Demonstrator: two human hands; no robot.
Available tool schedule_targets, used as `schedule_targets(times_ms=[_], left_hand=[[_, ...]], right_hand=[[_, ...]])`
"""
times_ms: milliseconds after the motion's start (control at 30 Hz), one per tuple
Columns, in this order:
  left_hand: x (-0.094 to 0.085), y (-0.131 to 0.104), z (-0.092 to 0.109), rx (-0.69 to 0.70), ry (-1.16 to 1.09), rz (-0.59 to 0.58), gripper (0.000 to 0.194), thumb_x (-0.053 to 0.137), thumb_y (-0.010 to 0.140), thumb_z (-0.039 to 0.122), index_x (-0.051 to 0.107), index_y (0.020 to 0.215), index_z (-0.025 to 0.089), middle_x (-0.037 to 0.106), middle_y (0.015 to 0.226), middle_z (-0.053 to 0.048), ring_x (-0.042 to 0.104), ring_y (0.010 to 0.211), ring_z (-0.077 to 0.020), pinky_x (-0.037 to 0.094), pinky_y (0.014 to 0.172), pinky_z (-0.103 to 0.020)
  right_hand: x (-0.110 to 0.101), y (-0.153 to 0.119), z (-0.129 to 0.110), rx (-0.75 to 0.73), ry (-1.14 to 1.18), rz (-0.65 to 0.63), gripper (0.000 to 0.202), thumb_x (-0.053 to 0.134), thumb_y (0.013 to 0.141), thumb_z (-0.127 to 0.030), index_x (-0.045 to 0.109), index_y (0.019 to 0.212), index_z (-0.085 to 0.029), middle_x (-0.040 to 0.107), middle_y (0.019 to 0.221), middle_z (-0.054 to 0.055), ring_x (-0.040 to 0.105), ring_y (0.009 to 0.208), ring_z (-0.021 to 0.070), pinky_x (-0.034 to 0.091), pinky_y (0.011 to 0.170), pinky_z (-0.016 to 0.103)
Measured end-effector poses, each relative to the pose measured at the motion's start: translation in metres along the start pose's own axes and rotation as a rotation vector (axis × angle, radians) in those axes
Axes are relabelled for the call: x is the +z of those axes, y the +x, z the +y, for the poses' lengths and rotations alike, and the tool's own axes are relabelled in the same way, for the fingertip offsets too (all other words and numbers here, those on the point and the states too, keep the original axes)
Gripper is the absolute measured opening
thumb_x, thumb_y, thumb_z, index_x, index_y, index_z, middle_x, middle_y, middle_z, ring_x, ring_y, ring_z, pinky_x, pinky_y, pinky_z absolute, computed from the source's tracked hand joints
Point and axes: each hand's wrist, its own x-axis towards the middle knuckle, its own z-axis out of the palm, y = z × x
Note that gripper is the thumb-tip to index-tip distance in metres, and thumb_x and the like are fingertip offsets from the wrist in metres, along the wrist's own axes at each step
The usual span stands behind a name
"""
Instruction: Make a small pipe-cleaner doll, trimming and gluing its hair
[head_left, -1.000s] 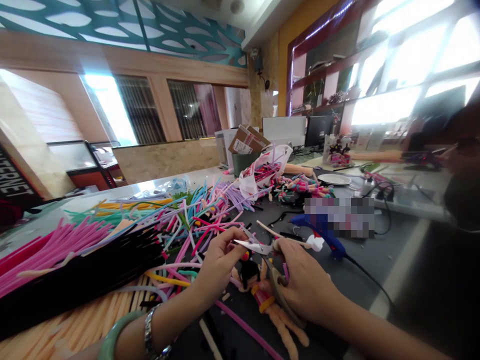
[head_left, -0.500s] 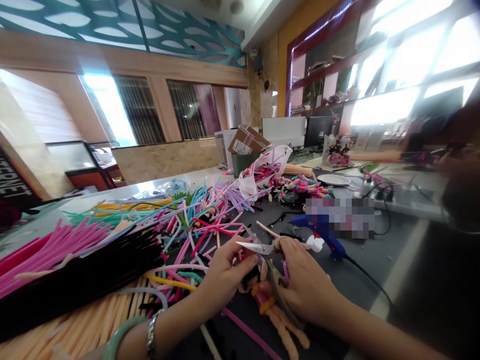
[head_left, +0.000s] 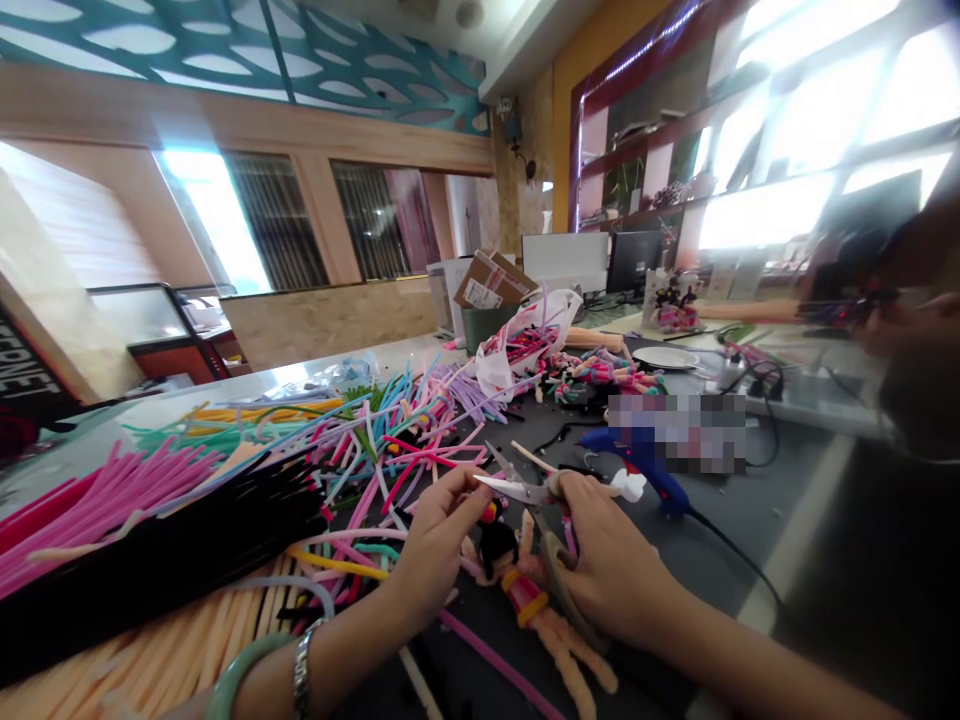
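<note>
My right hand (head_left: 619, 565) is wrapped round the handles of a pair of scissors (head_left: 517, 489), whose blades point left and stand apart. At the blade tip, my left hand (head_left: 433, 535) has its thumb and forefinger drawn together; whatever they pinch is hidden. Beneath the scissors lies a small pipe-cleaner doll (head_left: 525, 597) with black hair, a red and yellow outfit and peach limbs. A red and yellow bit shows at its head, near my left fingertips. The scissor handles partly cover its right side.
Bundles of pink (head_left: 142, 500), black (head_left: 172, 545) and peach pipe cleaners (head_left: 180, 645) fill the left. A blue glue gun (head_left: 645, 470) with its cord lies right of my hands. Finished dolls (head_left: 607, 370) and a white plate (head_left: 666, 357) sit behind. Another person's arm (head_left: 757, 311) reaches in at right.
My left thumb has drawn back leftward off the doll, so its black-haired head now shows. The scissors and my right hand have barely moved.
</note>
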Motion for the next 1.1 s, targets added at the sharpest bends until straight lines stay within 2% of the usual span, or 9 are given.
schedule_targets(times_ms=[100, 267, 467, 700, 767, 967, 1100], left_hand=[[-0.0027, -0.0009, -0.0039, -0.015, -0.094, 0.004, 0.010, 0.061, 0.082, 0.027, 0.061, 0.081, 0.018, 0.055, 0.074, 0.001, 0.049, 0.070, -0.0114, 0.038, 0.065, -0.021], [-0.0018, -0.0021, -0.0018, -0.019, -0.206, -0.039, 0.010, 0.063, 0.079, 0.026, 0.062, 0.078, 0.016, 0.052, 0.072, 0.000, 0.045, 0.069, -0.0123, 0.037, 0.066, -0.022], [0.0028, -0.0012, 0.0041, -0.040, -0.310, -0.075, 0.010, 0.063, 0.076, 0.024, 0.060, 0.072, 0.014, 0.048, 0.067, 0.000, 0.041, 0.065, -0.0123, 0.034, 0.062, -0.023], [-0.0006, -0.0009, -0.0022, -0.014, -0.297, -0.123, 0.010, 0.061, 0.078, 0.024, 0.062, 0.072, 0.015, 0.049, 0.068, 0.000, 0.042, 0.068, -0.0135, 0.034, 0.066, -0.025], [-0.0008, -0.0011, -0.0030, -0.024, -0.271, -0.103, 0.012, 0.061, 0.078, 0.026, 0.063, 0.075, 0.015, 0.051, 0.071, -0.001, 0.043, 0.070, -0.0143, 0.035, 0.068, -0.025], [-0.0006, -0.0014, 0.0008, -0.028, -0.182, -0.109, 0.016, 0.058, 0.083, 0.028, 0.060, 0.074, 0.015, 0.050, 0.073, -0.002, 0.043, 0.073, -0.0144, 0.034, 0.070, -0.025], [-0.0025, -0.0009, 0.0001, -0.015, -0.179, -0.074, 0.016, 0.058, 0.085, 0.029, 0.060, 0.076, 0.016, 0.050, 0.074, -0.001, 0.044, 0.073, -0.0135, 0.035, 0.070, -0.025]], right_hand=[[0.0001, 0.0003, -0.0003, -0.008, -0.005, -0.024, 0.030, 0.064, 0.073, -0.035, 0.047, 0.091, -0.018, 0.055, 0.094, 0.009, 0.050, 0.088, 0.0256, 0.042, 0.078, 0.041], [-0.0007, 0.0012, -0.0019, -0.058, -0.001, -0.036, 0.031, 0.067, 0.072, -0.035, 0.046, 0.090, -0.018, 0.055, 0.093, 0.008, 0.049, 0.084, 0.0244, 0.043, 0.078, 0.040], [-0.0010, 0.0000, -0.0025, -0.097, -0.020, -0.020, 0.024, 0.064, 0.072, -0.022, 0.045, 0.087, -0.019, 0.055, 0.090, 0.006, 0.049, 0.084, 0.0228, 0.041, 0.078, 0.038], [0.0020, 0.0015, 0.0016, -0.066, -0.004, 0.028, 0.020, 0.060, 0.073, -0.019, 0.047, 0.088, -0.019, 0.056, 0.093, 0.006, 0.049, 0.088, 0.0235, 0.040, 0.080, 0.038], [0.0018, 0.0015, 0.0025, -0.046, -0.012, 0.028, 0.022, 0.061, 0.072, -0.020, 0.047, 0.089, -0.019, 0.056, 0.093, 0.007, 0.049, 0.087, 0.0238, 0.040, 0.080, 0.038], [-0.0002, 0.0008, 0.0038, 0.043, 0.050, 0.019, 0.028, 0.065, 0.072, -0.028, 0.048, 0.092, -0.018, 0.056, 0.092, 0.007, 0.050, 0.085, 0.0241, 0.041, 0.074, 0.037], [-0.0005, 0.0007, 0.0028, 0.051, 0.053, 0.020, 0.030, 0.067, 0.072, -0.033, 0.049, 0.092, -0.018, 0.055, 0.091, 0.006, 0.050, 0.084, 0.0240, 0.041, 0.073, 0.037]])
